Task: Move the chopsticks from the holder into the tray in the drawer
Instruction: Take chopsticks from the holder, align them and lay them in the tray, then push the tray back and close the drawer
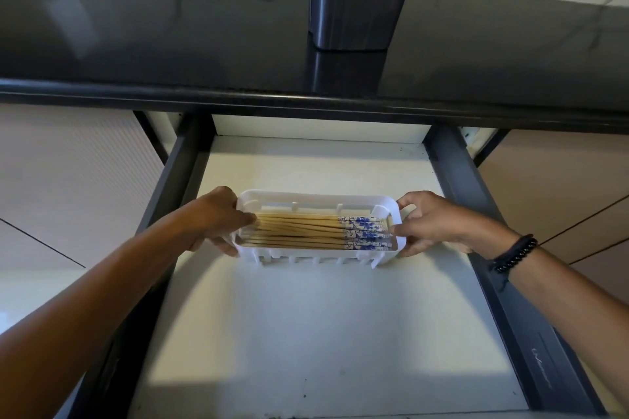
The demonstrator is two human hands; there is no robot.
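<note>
A white slotted tray (pixel 316 200) sits in the middle of the open drawer (pixel 306 333). Several wooden chopsticks (pixel 306 231) with blue-and-white patterned ends lie flat in it, patterned ends to the right. My left hand (pixel 218 218) grips the tray's left end, with fingertips over the rim touching the chopstick tips. At the right end my right hand (pixel 429 221) holds the tray, thumb over the rim by the patterned ends. The dark chopstick holder (pixel 357 0) stands upright on the black countertop behind; its inside is hidden.
The drawer has a white floor and dark grey side rails (pixel 476 201). The black countertop edge (pixel 306 99) overhangs the drawer's back. Pale cabinet fronts (pixel 68 187) flank the drawer on both sides. A black bead bracelet (pixel 514 253) is on my right wrist.
</note>
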